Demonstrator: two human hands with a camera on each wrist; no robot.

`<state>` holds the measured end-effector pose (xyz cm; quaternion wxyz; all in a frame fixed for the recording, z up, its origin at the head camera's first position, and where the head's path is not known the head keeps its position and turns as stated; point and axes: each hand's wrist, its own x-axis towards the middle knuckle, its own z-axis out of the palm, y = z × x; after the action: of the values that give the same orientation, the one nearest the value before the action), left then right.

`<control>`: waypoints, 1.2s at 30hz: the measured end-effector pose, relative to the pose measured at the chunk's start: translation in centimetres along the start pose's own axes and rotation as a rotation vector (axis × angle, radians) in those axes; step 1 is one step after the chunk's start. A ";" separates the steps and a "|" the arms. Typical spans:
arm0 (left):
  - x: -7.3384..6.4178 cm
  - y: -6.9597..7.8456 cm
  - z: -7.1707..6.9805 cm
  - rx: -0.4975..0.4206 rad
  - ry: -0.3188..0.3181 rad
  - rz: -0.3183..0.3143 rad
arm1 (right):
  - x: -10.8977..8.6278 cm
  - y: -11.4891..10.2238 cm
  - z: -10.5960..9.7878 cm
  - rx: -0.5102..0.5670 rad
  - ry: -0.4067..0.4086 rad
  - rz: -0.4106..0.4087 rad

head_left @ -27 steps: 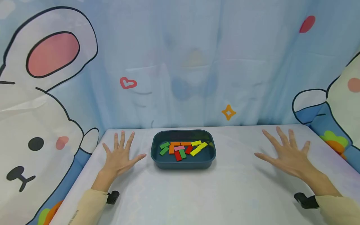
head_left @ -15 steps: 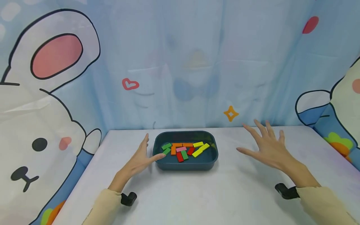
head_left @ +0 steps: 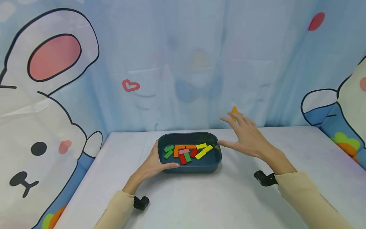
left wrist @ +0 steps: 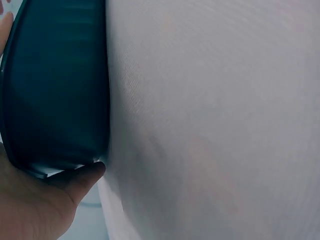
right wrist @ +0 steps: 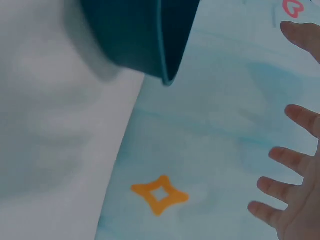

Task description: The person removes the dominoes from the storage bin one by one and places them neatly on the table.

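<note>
A dark teal plastic tub point(head_left: 197, 170) stands on the white table, holding several small rectangular blocks point(head_left: 201, 155) in green, orange, pink, red and yellow. At its left end my left hand point(head_left: 150, 164) grips the wall, the thumb lying along the front rim. The left wrist view shows fingers point(left wrist: 82, 185) reaching round the lower corner of the tub's wall point(left wrist: 60, 90). My right hand point(head_left: 247, 138) hovers just right of the tub with fingers spread, thumb tip close to the right rim. In the right wrist view these fingers point(right wrist: 290, 162) are apart from the tub.
The white tabletop point(head_left: 206, 200) extends in front of the tub and to both sides. Behind it hangs a light blue cartoon curtain point(head_left: 160, 63). Black wrist cameras point(head_left: 265, 178) stick out at both cuffs.
From wide apart over the table, both hands have moved inward toward the tub. The left hand has reached and taken hold of its left end; the right has come near its right end.
</note>
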<state>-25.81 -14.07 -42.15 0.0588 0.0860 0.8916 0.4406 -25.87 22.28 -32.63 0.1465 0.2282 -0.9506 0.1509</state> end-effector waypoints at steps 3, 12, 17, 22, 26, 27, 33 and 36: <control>0.0 0.0 0.0 -0.012 0.014 0.000 | 1.3 -1.0 0.0 0.062 -0.030 -0.029; 0.3 -0.3 0.4 -0.023 0.026 -0.010 | 5.2 -2.2 1.0 0.252 -0.213 -0.138; 0.3 -0.2 0.2 -0.022 0.014 -0.020 | 7.1 -2.8 1.5 0.261 -0.321 -0.178; 0.4 0.0 0.2 -0.015 -0.001 -0.020 | 9.2 -3.2 2.3 0.249 -0.417 -0.159; 0.5 -0.1 0.2 -0.017 -0.002 -0.022 | 10.4 -3.8 3.5 0.189 -0.482 -0.186; 0.4 -0.1 0.2 -0.020 -0.001 -0.022 | 10.6 -3.9 3.9 0.179 -0.501 -0.200; 0.4 -0.4 0.2 -0.017 0.000 -0.031 | 11.3 -4.4 6.5 0.158 -0.618 -0.209; 0.5 -0.4 0.2 -0.019 0.006 -0.029 | 11.7 -4.6 7.2 0.107 -0.652 -0.156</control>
<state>-26.27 -14.03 -42.59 0.0635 0.0712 0.8887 0.4484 -35.17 11.30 -34.10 -0.1664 0.3440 -0.9178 0.1080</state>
